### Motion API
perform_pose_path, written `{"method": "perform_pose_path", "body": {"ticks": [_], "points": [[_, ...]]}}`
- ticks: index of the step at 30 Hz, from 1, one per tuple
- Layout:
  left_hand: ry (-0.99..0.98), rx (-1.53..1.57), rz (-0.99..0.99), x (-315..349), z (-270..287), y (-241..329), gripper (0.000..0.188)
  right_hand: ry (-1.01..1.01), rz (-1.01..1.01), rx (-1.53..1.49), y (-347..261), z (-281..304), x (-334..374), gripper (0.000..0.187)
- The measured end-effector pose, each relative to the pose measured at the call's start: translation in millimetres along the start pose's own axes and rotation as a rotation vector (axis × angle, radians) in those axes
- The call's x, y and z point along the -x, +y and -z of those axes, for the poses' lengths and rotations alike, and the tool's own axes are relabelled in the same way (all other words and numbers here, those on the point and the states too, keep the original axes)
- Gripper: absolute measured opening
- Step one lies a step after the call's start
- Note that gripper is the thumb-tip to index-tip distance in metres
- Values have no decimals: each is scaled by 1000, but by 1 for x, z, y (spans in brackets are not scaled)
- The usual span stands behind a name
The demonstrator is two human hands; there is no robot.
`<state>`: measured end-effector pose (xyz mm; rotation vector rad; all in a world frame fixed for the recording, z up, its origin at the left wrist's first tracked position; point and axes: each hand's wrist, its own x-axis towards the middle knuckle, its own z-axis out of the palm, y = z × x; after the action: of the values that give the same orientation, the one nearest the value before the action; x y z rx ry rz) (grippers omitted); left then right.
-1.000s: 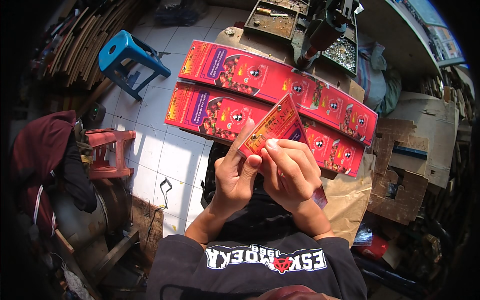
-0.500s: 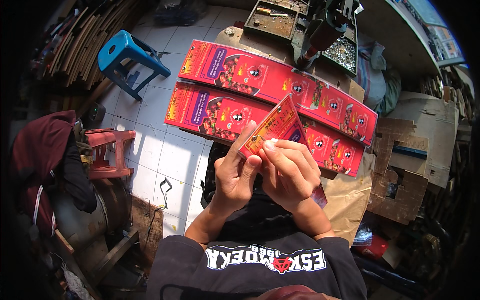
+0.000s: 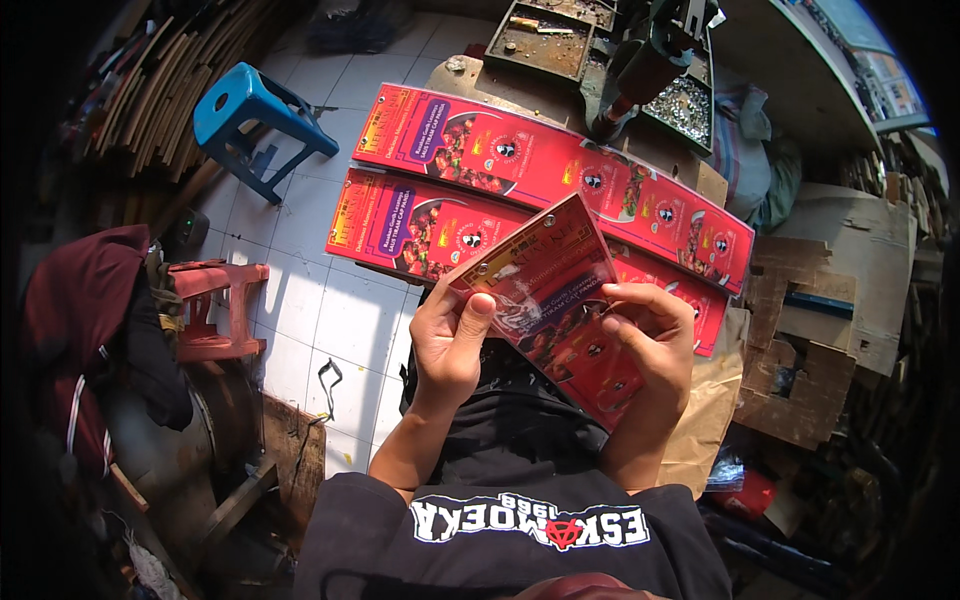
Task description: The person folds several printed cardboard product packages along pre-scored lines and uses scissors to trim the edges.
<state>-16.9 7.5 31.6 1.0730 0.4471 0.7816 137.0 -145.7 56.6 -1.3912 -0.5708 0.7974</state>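
Observation:
My left hand (image 3: 450, 345) grips the upper left edge of a long red printed sign strip (image 3: 585, 365), thumb on its face and fingers behind. The strip slants down to the right, with metal eyelets at its upper end. A hazy, rippled clear film (image 3: 515, 305) seems to lie loose over the print. My right hand (image 3: 655, 340) is closed at the strip's right edge, thumb and forefinger pinching what looks like that film. Beyond my hands, two matching sign strips, a farther one (image 3: 545, 160) and a nearer one (image 3: 400, 225), lie side by side on the bench.
A press machine (image 3: 640, 75) stands at the bench's back, beside metal trays (image 3: 540, 40) of small parts. Left are a blue stool (image 3: 250, 115) and a red stool (image 3: 215, 300). Brown paper (image 3: 705, 400) and cardboard (image 3: 800, 340) lie right.
My right hand has moved away from the strip's upper corner, rightward and down to its right edge. The strip has turned, showing more of its face. My left hand keeps its hold.

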Motion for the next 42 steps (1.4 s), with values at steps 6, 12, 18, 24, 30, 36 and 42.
{"method": "perform_pose_path", "body": {"ticks": [6, 12, 18, 24, 30, 36, 42], "points": [[46, 36, 9, -4, -2, 2, 26, 106, 2, -7, -3, -7, -3, 32], [-12, -92, 40, -9, 18, 13, 16, 267, 75, -4, -3, 1, -4, 31], [-336, -732, 61, -23, 67, 45, 30, 365, 114, 40, 1, 19, -2, 31], [-328, -867, 311, -19, 64, 73, 45, 344, 85, 48, 0, 12, -2, 31], [-312, -249, 79, -30, 24, 40, 43, 340, 132, 0, -3, 4, 0, 32], [-400, -10, 126, -55, -21, 46, 36, 425, 249, 18, -6, 3, 5, 33], [-454, -26, 104, -68, -31, 47, 30, 482, 302, -25, -8, 4, 6, 34]]}}
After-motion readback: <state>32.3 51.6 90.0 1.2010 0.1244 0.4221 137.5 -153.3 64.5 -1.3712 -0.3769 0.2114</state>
